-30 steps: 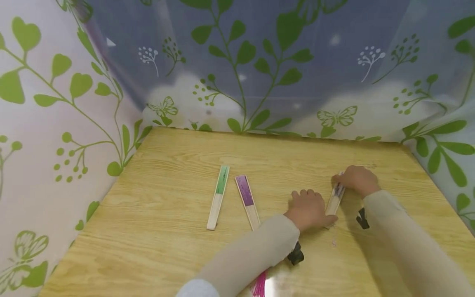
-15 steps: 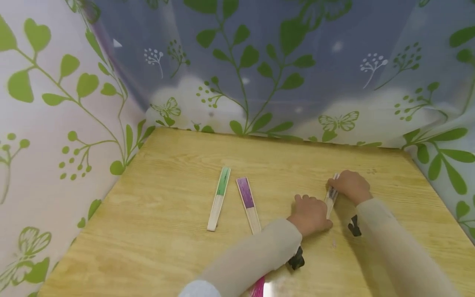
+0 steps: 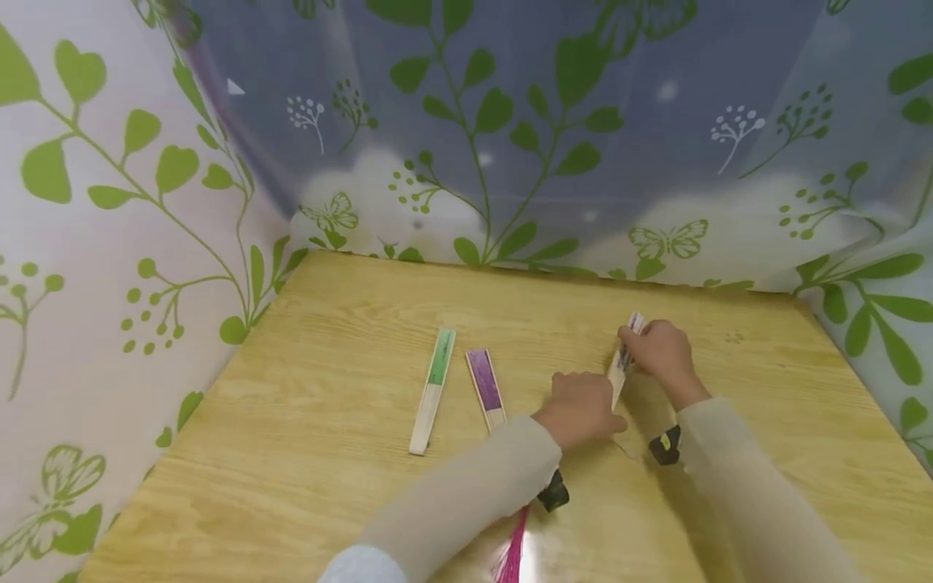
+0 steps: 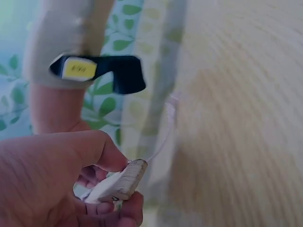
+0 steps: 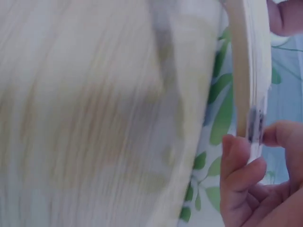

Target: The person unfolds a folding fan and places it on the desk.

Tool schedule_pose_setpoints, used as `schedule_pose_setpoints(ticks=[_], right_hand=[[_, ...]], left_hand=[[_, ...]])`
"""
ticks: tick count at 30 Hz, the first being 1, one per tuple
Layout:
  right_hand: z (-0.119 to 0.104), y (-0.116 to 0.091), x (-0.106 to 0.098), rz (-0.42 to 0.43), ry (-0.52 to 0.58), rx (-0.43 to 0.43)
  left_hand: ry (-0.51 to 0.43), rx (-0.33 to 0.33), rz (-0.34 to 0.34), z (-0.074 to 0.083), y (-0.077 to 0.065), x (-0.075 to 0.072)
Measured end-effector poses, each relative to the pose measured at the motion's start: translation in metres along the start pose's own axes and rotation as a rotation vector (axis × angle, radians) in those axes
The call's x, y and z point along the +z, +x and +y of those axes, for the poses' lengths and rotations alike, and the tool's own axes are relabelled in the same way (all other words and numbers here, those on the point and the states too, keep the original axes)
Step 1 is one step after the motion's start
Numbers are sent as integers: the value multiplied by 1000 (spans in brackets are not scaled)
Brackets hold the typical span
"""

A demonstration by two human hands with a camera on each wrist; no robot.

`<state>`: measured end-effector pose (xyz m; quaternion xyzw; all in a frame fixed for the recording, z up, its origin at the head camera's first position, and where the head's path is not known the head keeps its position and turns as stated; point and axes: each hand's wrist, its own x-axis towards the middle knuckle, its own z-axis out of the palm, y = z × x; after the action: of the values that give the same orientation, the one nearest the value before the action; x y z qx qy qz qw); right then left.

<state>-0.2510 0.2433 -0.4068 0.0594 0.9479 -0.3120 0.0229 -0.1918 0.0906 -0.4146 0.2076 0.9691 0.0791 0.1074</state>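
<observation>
Both hands hold a folded fan with pale wooden ribs and a whitish, dark-marked leaf, tilted just over the table. At its lower end, my left hand pinches the ribs between thumb and fingers, as the left wrist view shows around the fan's butt. A thin pale pink tassel cord trails from that end. My right hand grips the upper end, its thumb and fingertips pressing the printed part from both sides. In the right wrist view the fan's layers lie closed together.
To the left on the wooden table lie a green folded fan and a purple folded fan. The left forearm crosses over the purple one, whose magenta tassel shows below. Leaf-patterned cloth walls the table's back and sides.
Both hands have brought the pale fan leftward, and its upper end has risen off the table. The green and purple fans have stayed in place.
</observation>
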Motion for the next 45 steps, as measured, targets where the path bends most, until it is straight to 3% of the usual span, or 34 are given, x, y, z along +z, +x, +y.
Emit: schedule_pose_setpoints(ticks=[7,14,22,29,34,39,45], right_hand=[[-21,-9,6,67,245,-37],[-46,-19,13,47,370,-107],[-57,-29,17,-19,499,-157],[-65,-40,18,-108,676,-206],[-65,-45,29,-187,766,-203],[-62,-49,33,-261,790,-203],[-60,-52,41,-327,829,-233]], left_hand=[[-240,86,11,-26,-12,-12],[-544,148,-37,-54,-28,-22],[-652,171,-38,-73,-38,-24],[-775,199,-5,-89,-44,-24],[-798,175,66,-97,-47,-17],[-854,151,98,-99,-52,-13],[-1075,36,117,-101,-58,-10]])
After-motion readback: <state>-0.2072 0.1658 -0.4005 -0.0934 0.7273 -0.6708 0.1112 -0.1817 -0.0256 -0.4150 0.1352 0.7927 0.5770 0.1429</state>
